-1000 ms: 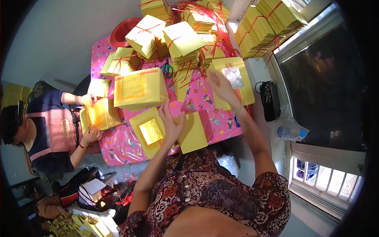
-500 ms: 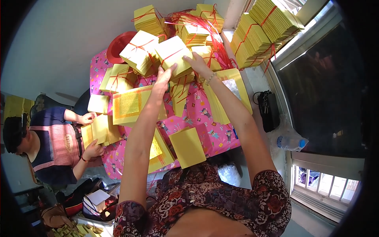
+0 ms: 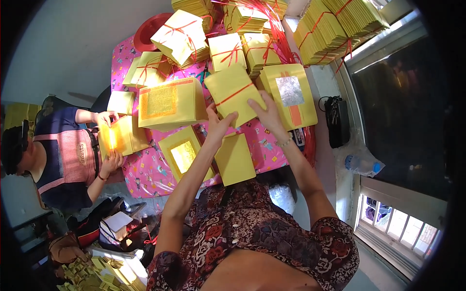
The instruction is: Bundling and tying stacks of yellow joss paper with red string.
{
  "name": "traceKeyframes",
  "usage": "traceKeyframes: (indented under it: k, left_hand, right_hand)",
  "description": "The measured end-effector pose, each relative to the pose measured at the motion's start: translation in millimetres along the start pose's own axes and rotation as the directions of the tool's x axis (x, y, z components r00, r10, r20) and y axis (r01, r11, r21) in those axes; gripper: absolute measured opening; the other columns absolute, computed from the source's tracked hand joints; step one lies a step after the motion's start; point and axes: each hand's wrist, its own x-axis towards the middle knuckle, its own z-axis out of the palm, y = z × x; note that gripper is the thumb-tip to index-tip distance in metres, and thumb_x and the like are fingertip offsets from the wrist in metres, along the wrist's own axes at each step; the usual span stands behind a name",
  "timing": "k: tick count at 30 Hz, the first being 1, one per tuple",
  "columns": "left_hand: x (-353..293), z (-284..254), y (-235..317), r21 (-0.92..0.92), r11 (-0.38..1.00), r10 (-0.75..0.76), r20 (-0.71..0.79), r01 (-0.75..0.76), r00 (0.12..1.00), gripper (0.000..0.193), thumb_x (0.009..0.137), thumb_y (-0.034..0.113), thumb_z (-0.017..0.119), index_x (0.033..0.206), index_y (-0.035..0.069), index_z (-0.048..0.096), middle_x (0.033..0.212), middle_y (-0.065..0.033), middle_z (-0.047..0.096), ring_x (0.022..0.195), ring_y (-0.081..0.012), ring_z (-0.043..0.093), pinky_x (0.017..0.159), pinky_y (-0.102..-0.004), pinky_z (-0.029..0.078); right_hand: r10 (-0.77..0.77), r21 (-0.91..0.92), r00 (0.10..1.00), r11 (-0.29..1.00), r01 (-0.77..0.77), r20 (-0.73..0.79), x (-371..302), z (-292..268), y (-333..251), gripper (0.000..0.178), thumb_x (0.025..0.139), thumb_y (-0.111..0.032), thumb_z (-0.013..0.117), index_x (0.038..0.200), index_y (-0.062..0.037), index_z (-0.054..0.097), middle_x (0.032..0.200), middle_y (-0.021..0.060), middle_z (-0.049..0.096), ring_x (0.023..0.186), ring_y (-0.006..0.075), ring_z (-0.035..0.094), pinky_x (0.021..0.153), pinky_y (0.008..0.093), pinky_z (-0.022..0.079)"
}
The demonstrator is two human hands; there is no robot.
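Note:
Between my two hands is a bundle of yellow joss paper [image 3: 232, 87] with a red ribbon across its top, tilted over the middle of the table. My left hand [image 3: 218, 123] grips its near left corner, and my right hand [image 3: 266, 113] holds the right edge; both are closed on it. Close to my body lies a plain yellow stack [image 3: 235, 157], beside a foil-marked stack [image 3: 183, 151]. A thick stack with an orange-bordered gold panel [image 3: 167, 102] is left of my left hand. Right of my right hand sits a stack with a silver panel [image 3: 290, 89].
Tied bundles [image 3: 228, 51] crowd the table's far side near a red basin [image 3: 149, 31] and loose red ribbons. More bundles [image 3: 320, 31] fill the window ledge, with a plastic bottle [image 3: 361, 165] nearer. On the left, a co-worker [image 3: 68, 150] handles yellow sheets on the pink tablecloth [image 3: 145, 182].
My hands have brought the ribboned bundle nearer to me, away from the far pile. The view has shifted, and the co-worker's hands have moved over their sheets.

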Motion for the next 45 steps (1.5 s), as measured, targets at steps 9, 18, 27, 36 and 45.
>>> traceKeyframes:
  k: [9, 18, 27, 36, 45]
  left_hand:
    - [29.6, -32.6, -57.3, 0.132, 0.938, -0.339, 0.151, 0.321, 0.929, 0.062, 0.083, 0.015, 0.067, 0.133, 0.002, 0.034, 0.120, -0.0134, 0.054, 0.104, -0.0205, 0.057, 0.085, -0.0339, 0.047]
    - [38.8, -37.7, -51.1, 0.002, 0.901, -0.415, 0.294, 0.433, 0.861, 0.037, 0.083, 0.009, 0.062, 0.117, 0.005, 0.047, 0.106, -0.0056, 0.057, 0.092, -0.0164, 0.056, 0.079, -0.0314, 0.046]
    - [43.3, -28.5, -61.6, 0.079, 0.872, -0.487, 0.056, 0.482, 0.872, 0.059, 0.087, 0.022, 0.059, 0.133, 0.004, 0.028, 0.113, -0.0074, 0.054, 0.096, -0.0185, 0.054, 0.077, -0.0387, 0.044]
    - [54.5, -6.1, -76.2, 0.211, 0.904, -0.349, -0.139, 0.372, 0.927, 0.077, 0.081, 0.024, 0.072, 0.135, 0.006, 0.021, 0.128, -0.0150, 0.047, 0.114, -0.0262, 0.051, 0.089, -0.0433, 0.045]
    - [52.2, -14.7, -79.7, 0.046, 0.962, -0.271, 0.060, 0.269, 0.961, 0.078, 0.080, 0.023, 0.073, 0.135, 0.000, 0.022, 0.122, -0.0176, 0.051, 0.103, -0.0285, 0.056, 0.083, -0.0419, 0.049]
  right_hand:
    - [0.173, -0.024, 0.985, 0.985, -0.172, 0.015, -9.6, 27.3, 65.8, 0.037, 0.086, -0.031, 0.065, 0.106, -0.0018, 0.055, 0.095, 0.0146, 0.066, 0.088, 0.0252, 0.064, 0.077, 0.0357, 0.048]
    - [-0.110, -0.326, 0.987, 0.943, 0.068, -0.113, -12.4, 29.6, 44.6, 0.036, 0.079, -0.027, 0.071, 0.107, -0.0074, 0.059, 0.104, 0.0120, 0.057, 0.097, 0.0325, 0.057, 0.082, 0.0395, 0.046]
    - [-0.242, -0.365, 0.967, 0.896, 0.253, 0.075, -25.4, 44.3, 48.3, 0.018, 0.084, -0.014, 0.064, 0.100, -0.0070, 0.062, 0.099, 0.0106, 0.057, 0.087, 0.0271, 0.060, 0.074, 0.0377, 0.048]
    - [-0.118, -0.752, 0.986, 0.659, -0.012, -0.119, 27.4, 46.0, 53.0, 0.043, 0.083, -0.026, 0.065, 0.118, -0.0046, 0.053, 0.108, 0.0159, 0.051, 0.110, 0.0329, 0.046, 0.088, 0.0457, 0.039]
    - [-0.255, -0.766, 0.963, 0.635, 0.100, -0.085, 18.1, 42.0, 50.0, 0.033, 0.080, -0.029, 0.067, 0.105, -0.0103, 0.057, 0.099, 0.0107, 0.052, 0.101, 0.0289, 0.048, 0.084, 0.0416, 0.038]
